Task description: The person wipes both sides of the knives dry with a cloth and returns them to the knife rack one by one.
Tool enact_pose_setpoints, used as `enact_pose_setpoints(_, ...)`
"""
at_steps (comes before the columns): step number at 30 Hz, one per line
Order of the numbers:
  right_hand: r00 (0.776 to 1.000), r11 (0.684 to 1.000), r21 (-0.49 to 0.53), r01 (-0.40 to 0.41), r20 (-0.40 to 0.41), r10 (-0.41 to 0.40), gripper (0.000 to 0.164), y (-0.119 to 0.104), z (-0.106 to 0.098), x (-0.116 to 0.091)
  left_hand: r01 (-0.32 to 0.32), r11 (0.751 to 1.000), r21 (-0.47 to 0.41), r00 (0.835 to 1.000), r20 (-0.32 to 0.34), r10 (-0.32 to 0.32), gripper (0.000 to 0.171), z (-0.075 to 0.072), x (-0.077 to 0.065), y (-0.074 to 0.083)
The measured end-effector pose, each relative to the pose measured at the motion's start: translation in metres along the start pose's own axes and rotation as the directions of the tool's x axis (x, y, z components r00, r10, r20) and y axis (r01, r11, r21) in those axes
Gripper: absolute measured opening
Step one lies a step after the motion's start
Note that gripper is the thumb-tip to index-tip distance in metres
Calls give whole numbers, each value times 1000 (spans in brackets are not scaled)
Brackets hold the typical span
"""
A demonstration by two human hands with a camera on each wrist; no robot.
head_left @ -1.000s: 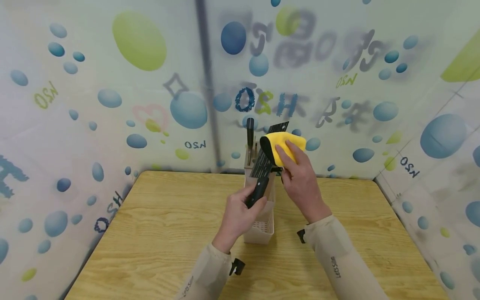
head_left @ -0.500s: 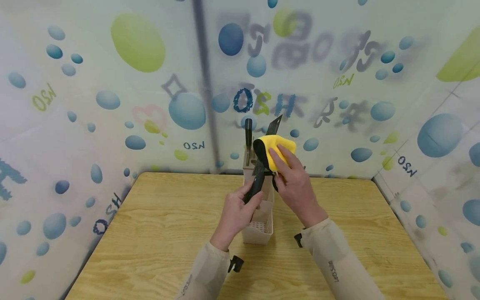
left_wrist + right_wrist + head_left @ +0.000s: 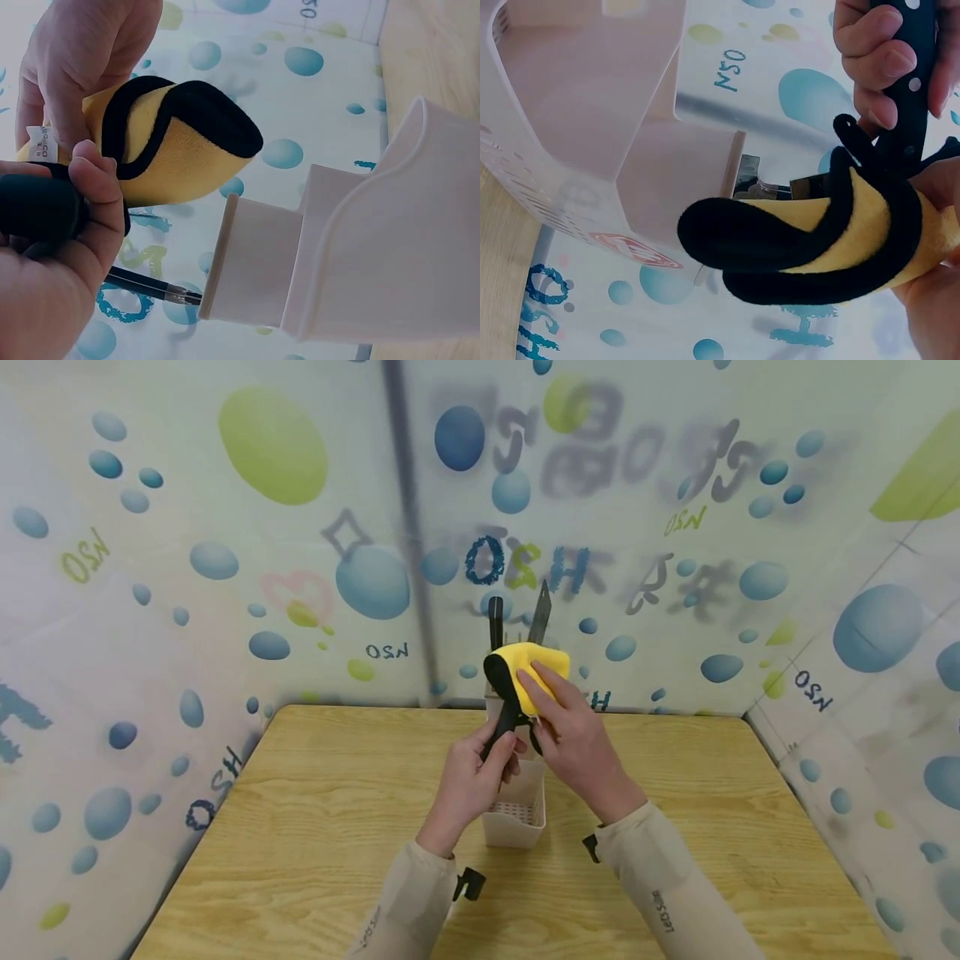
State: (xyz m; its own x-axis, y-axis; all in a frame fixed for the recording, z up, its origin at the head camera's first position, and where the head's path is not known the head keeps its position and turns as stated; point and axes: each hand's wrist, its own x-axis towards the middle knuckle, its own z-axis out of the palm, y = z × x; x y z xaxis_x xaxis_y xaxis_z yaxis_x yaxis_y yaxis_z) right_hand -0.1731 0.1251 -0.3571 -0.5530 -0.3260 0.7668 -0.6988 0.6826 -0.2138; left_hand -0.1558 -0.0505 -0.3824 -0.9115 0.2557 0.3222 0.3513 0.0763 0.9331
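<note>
My left hand (image 3: 465, 785) grips the black riveted handle (image 3: 913, 67) of a kitchen knife, with its blade (image 3: 541, 614) pointing up and away from me. A yellow cloth (image 3: 546, 668) with black edging is folded over the lower blade near the handle. My right hand (image 3: 588, 756) pinches this cloth against the blade from the right. Most of the lower blade is hidden by the cloth. In the left wrist view the cloth (image 3: 187, 154) and a white label (image 3: 43, 142) on it show beside my fingers.
Behind and below the hands, a pale plastic utensil holder (image 3: 513, 833) stands on the wooden table (image 3: 360, 793). Another black-handled utensil (image 3: 496, 622) stands upright in its rear part. A patterned wall (image 3: 337, 668) rises at the table's back edge.
My right hand and the cloth have slid down the blade toward the handle, leftward and nearer me. The blade has turned from broad face to a narrower, more upright view. Both grips stay.
</note>
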Motion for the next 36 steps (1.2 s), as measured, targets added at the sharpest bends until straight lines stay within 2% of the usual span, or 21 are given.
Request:
enact_pose_setpoints(6,1000,1000,-3,15,23,-15,60,-2,-1,1,-38,999,1,999,11,38,22,-1,-1,-3)
enact_pose_setpoints(15,1000,1000,-19,2,28,-2,60,2,-2,5,-37,999,14,999,31,37,26,-3,-3,-5)
enact_pose_setpoints(30,999,1000,-18,-10,31,10,57,15,-6,14,-67,997,34,997,36,66,22,-5,-7,-9)
enact_pose_setpoints(36,1000,1000,-24,-12,22,13,54,21,-9,19,-98,994,51,995,43,95,20,-5,-8,-12)
